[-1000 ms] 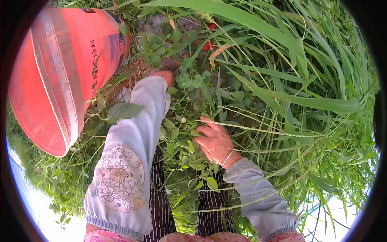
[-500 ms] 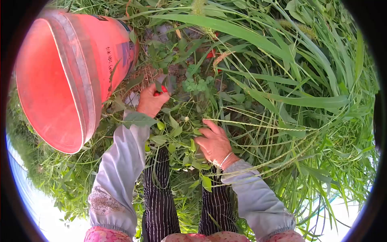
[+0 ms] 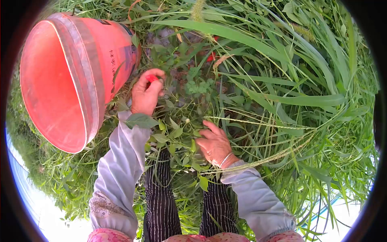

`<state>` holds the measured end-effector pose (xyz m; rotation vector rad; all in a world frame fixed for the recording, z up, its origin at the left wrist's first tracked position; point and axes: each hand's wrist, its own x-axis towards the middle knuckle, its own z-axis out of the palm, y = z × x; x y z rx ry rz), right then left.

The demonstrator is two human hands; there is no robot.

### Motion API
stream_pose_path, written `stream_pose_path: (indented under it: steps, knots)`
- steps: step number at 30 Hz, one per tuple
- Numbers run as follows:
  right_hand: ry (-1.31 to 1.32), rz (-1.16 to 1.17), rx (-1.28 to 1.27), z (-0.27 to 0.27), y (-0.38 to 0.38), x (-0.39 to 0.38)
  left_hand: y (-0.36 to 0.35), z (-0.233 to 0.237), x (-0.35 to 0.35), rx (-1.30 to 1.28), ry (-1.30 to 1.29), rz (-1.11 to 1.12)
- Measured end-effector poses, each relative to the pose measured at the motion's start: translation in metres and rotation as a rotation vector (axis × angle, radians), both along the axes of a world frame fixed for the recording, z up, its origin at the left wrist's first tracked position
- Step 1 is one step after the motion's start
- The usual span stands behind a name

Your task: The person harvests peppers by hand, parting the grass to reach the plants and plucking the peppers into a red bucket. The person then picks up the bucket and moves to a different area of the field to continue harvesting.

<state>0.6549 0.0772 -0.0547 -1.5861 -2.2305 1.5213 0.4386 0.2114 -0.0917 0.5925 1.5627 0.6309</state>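
A red pepper point(image 3: 152, 78) is pinched between the thumb and fingers of my left hand point(image 3: 145, 94), which is raised over the plants beside the bucket. The red bucket point(image 3: 82, 60) lies tipped on its side at the left, its wide mouth facing left. Among the leaves of a low pepper plant point(image 3: 175, 133), my right hand point(image 3: 215, 143) has its fingers curled, fingertips right at the foliage; I cannot tell what they hold. A green pepper point(image 3: 162, 126) hangs on the plant between my hands.
More red peppers point(image 3: 211, 56) show in the foliage farther ahead. Tall grass point(image 3: 282, 97) with long blades and seed stalks leans in from the right. My striped trouser legs point(image 3: 162, 197) stand below the plant.
My left hand has lifted and drawn slightly left, toward the bucket, with the red pepper in its fingers. My right hand has stayed nearly still at the plant.
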Motion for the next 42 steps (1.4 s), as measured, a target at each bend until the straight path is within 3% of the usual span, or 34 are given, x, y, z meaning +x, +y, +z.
stream_pose_path:
  steps: [2,5,8,12,15,16,19,21,23,25,27,29,31,32,35,38,40,42]
  knots:
    - [0.010,-0.029,0.003,-0.002,-0.002,0.000,0.025,-0.002,0.019,0.146,0.041,0.104]
    - [-0.012,-0.013,-0.017,0.000,0.000,-0.001,0.017,-0.049,0.027,-0.088,0.296,-0.517]
    - [0.003,-0.016,0.014,0.002,0.003,-0.002,0.017,-0.063,0.048,-0.233,0.080,-0.230]
    - [0.059,-0.025,-0.004,0.014,0.018,0.000,0.028,-0.084,0.050,-0.312,-0.273,-0.040]
    - [0.116,-0.025,-0.046,0.035,0.052,0.005,0.026,-0.088,0.042,-0.276,-0.066,-0.285]
    - [0.183,-0.123,-0.003,0.037,0.064,0.008,0.023,-0.088,0.037,-0.237,0.040,-0.394]
    - [0.498,-0.728,-0.205,0.029,0.096,0.016,0.013,-0.078,0.027,-0.130,0.282,-0.651]
    - [0.415,-0.855,-0.244,0.003,0.113,0.025,0.010,-0.047,0.024,-0.096,0.350,-0.741]
    - [0.139,-0.764,-0.329,-0.042,0.129,0.039,0.010,-0.024,0.027,-0.154,0.434,-0.834]
    - [-0.191,-0.491,-0.253,-0.066,0.148,0.051,0.011,-0.006,0.036,-0.172,0.519,-0.910]
    - [0.070,-0.703,-0.408,-0.102,0.152,0.062,0.011,0.006,0.049,-0.157,0.601,-0.971]
    - [0.078,-0.734,-0.359,-0.121,0.161,0.063,0.010,0.013,0.054,-0.166,0.583,-0.962]
    - [-0.167,-0.585,-0.112,-0.121,0.171,0.048,0.009,0.023,0.056,-0.232,0.551,-0.979]
    - [0.086,-0.878,-0.309,-0.112,0.177,0.038,0.001,0.026,0.053,-0.162,0.483,-0.951]
    - [0.562,-1.137,-0.666,-0.153,0.173,0.028,-0.030,0.026,0.050,-0.090,0.389,-0.774]
    - [0.536,-1.272,-0.708,-0.133,0.169,0.005,-0.046,0.022,0.051,-0.104,0.360,-0.795]
    - [0.377,-1.332,-0.698,-0.121,0.154,0.000,-0.046,0.027,0.052,-0.127,0.334,-0.815]
    - [0.487,-1.170,-0.682,-0.117,0.139,0.009,-0.044,0.025,0.046,-0.024,0.394,-0.709]
